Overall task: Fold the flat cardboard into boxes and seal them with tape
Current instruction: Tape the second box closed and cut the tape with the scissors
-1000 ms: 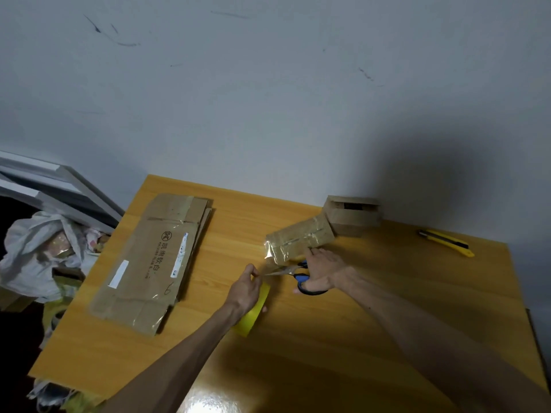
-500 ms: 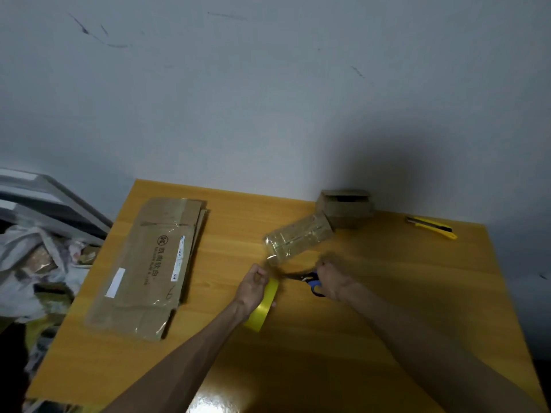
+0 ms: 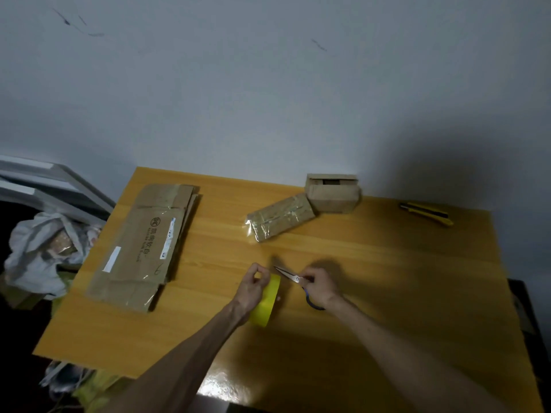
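My left hand [image 3: 252, 289] grips a yellow tape roll [image 3: 266, 302] above the middle of the wooden table [image 3: 387, 293]. Just right of it, my right hand [image 3: 320, 286] holds blue-handled scissors [image 3: 293, 278], blades pointing left toward the roll. A small taped cardboard box [image 3: 280, 220] lies on its side farther back, apart from both hands. Behind it stands another small folded box [image 3: 332, 192]. A stack of flat cardboard [image 3: 146, 245] lies at the table's left.
A yellow utility knife [image 3: 426, 213] lies at the table's back right. Off the left edge sits a heap of white bags and clutter [image 3: 44, 257] with grey panels [image 3: 44, 189] leaning behind. A wall rises right behind the table.
Both hands have drawn back toward me from the taped box, taking the roll and scissors along. The tape strip that linked roll and box no longer shows.
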